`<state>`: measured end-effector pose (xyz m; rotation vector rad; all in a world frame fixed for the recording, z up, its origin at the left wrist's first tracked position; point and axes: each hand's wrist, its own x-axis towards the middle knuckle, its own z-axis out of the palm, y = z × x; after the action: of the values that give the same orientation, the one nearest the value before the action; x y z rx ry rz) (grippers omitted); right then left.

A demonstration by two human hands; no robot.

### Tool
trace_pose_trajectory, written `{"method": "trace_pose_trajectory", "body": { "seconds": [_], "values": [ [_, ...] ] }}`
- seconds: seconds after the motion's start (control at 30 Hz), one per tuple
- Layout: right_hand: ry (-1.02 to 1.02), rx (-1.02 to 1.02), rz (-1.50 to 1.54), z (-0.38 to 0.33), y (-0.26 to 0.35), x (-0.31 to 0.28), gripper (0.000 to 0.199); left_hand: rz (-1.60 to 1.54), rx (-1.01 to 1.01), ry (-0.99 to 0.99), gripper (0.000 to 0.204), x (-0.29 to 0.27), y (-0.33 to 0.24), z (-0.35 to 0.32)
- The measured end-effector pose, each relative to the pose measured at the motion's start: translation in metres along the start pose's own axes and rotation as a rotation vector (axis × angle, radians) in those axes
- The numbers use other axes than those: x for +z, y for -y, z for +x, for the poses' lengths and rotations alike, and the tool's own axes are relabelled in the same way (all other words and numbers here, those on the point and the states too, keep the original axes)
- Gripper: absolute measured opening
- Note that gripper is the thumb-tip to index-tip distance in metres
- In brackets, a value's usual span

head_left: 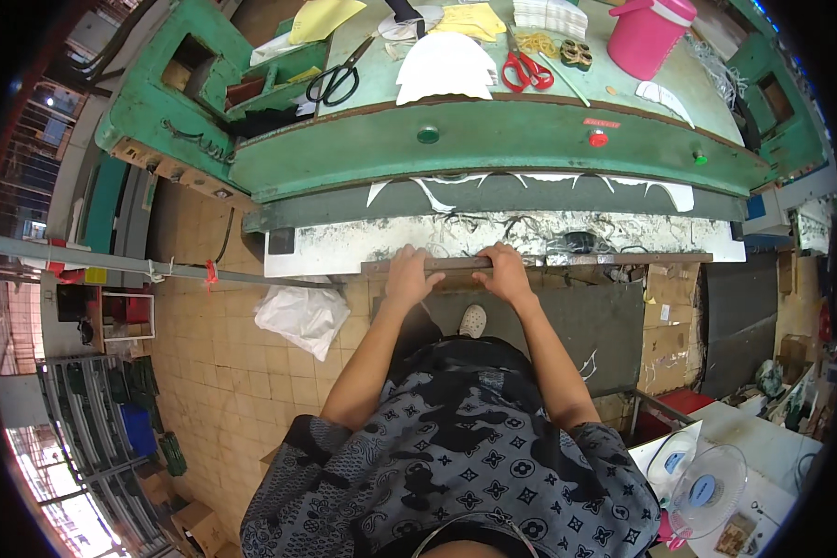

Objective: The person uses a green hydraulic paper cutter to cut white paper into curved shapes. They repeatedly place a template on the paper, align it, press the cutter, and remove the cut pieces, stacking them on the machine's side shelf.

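Note:
My left hand [407, 274] and my right hand [505, 272] are side by side at the front of a green press. Both have their fingers curled over a brown bar [623, 259], thumbs on its near side. This bar runs along the front edge of a worn white cutting board [344, 240], whose surface is scarred and has dark scraps on it. Behind the board, a white sheet [665, 194] with scalloped cut-outs shows below the press's green beam [502, 139].
On top of the press are a stack of white cut pieces [448, 67], black scissors [335, 86], red-handled scissors [528, 73] and a pink jug [649, 37]. A white plastic bag [302, 316] lies on the tiled floor. A clear fan [716, 491] stands behind me at right.

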<state>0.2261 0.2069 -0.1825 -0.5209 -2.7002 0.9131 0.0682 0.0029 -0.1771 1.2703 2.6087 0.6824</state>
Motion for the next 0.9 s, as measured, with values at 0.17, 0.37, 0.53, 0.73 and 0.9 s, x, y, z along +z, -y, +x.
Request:
{"method": "trace_pose_trajectory", "body": {
  "seconds": [0.17, 0.37, 0.53, 0.73, 0.9],
  "values": [
    [-0.054, 0.028, -0.02, 0.003, 0.002, 0.008, 0.034, -0.029, -0.016, -0.042, 0.045, 0.0, 0.002, 0.0],
    [-0.02, 0.091, 0.02, 0.006, 0.002, 0.008, 0.031, -0.085, 0.023, -0.063, 0.055, -0.008, -0.002, -0.005],
    [-0.025, 0.066, 0.07, 0.005, 0.002, 0.001, 0.035, -0.123, -0.035, -0.02, 0.057, -0.015, -0.002, -0.01],
    [0.281, 0.223, 0.111, 0.029, 0.006, -0.017, 0.045, -0.402, -0.2, -0.268, 0.043, -0.028, 0.024, 0.018],
    [-0.034, -0.073, 0.105, 0.076, 0.03, -0.009, 0.058, -0.143, -0.202, -0.65, 0.058, -0.036, 0.016, 0.096]
  ]
}}
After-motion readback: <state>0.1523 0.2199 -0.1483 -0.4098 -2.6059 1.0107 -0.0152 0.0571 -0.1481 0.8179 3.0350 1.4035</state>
